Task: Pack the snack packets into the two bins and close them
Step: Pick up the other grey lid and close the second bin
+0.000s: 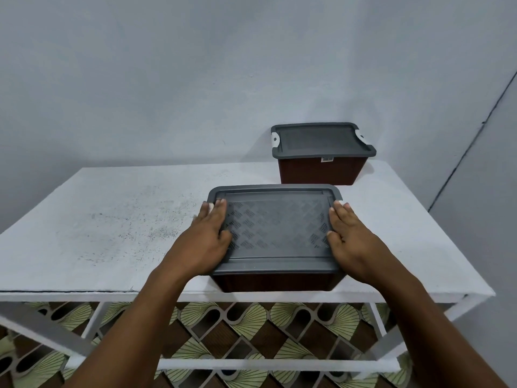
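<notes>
A dark brown bin with a grey lid stands near the front edge of the white table. My left hand lies flat on the lid's left edge, fingers straight, covering the left latch. My right hand lies flat on the right edge in the same way, over the right latch. A second brown bin sits at the table's back right by the wall, its grey lid on and both white latches down. No snack packets show in view.
The table's left half is bare and speckled with dark marks. A grey wall stands close behind, with a corner at the right. Beneath the table are its white frame bars and a patterned floor.
</notes>
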